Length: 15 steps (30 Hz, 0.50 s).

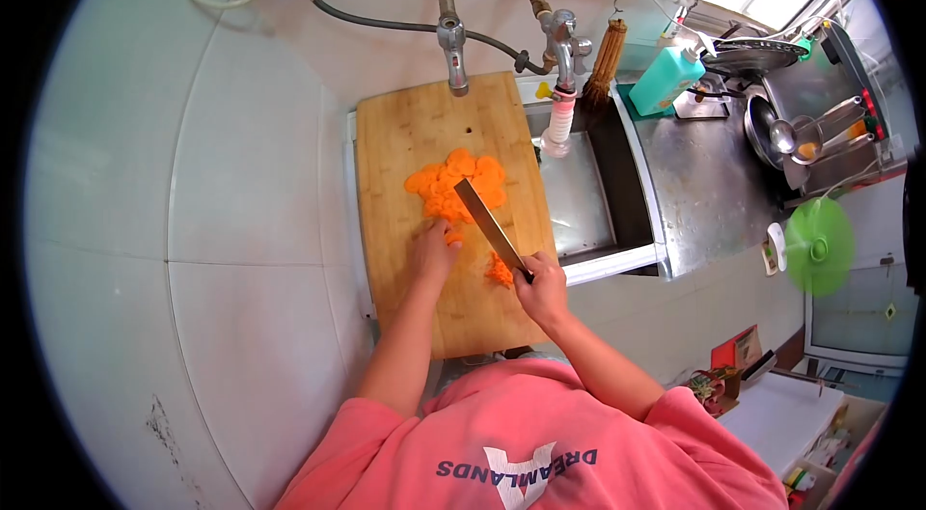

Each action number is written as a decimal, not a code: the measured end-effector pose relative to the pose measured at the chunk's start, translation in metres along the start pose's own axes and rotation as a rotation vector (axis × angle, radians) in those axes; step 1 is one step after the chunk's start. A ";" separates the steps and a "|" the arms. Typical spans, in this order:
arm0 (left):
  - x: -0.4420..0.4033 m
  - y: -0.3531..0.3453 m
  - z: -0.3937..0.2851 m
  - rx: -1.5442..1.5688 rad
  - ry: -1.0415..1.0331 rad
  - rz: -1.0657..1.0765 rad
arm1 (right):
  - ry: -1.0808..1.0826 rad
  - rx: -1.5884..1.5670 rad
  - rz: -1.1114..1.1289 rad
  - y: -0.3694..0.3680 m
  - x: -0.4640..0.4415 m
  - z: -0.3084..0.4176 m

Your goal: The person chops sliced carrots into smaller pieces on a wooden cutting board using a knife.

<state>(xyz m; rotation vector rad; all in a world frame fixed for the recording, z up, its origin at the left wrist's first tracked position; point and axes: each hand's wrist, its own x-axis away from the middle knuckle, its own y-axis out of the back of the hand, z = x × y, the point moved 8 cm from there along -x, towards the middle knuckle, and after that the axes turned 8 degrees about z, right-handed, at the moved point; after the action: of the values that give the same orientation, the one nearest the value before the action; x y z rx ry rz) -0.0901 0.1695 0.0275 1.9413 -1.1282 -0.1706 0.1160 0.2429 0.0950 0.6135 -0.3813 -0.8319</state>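
Observation:
A wooden cutting board (pixel 395 138) bears a heap of thin round carrot slices (pixel 458 177). My right hand (pixel 542 290) grips a kitchen knife (pixel 487 225) by its dark handle. The blade points up and to the left, its tip over the right part of the heap. Just below the heap, my left hand (pixel 434 254) has its fingers curled around a few carrot slices (pixel 452 237). A small pile of shredded carrot (pixel 499 271) lies by the knife handle, partly hidden by the blade.
The board lies over the left side of a metal sink (pixel 588 206), under a tap (pixel 453 52). A second tap with a pink-and-white nozzle (pixel 559 124) hangs over the basin. Further right are a turquoise bottle (pixel 667 81), a wok (pixel 762 132), and a green fan (pixel 818 247).

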 end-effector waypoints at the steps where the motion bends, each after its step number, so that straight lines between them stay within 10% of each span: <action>1: 0.000 0.003 -0.003 -0.005 -0.038 -0.055 | -0.001 -0.005 -0.002 0.000 0.000 -0.001; 15: -0.004 -0.005 -0.009 -0.085 -0.173 -0.009 | 0.009 0.007 -0.002 0.001 0.009 -0.004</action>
<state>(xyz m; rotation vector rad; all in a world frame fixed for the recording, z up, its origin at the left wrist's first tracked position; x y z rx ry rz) -0.0847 0.1796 0.0282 1.8846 -1.2039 -0.3913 0.1244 0.2375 0.0937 0.6239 -0.3759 -0.8298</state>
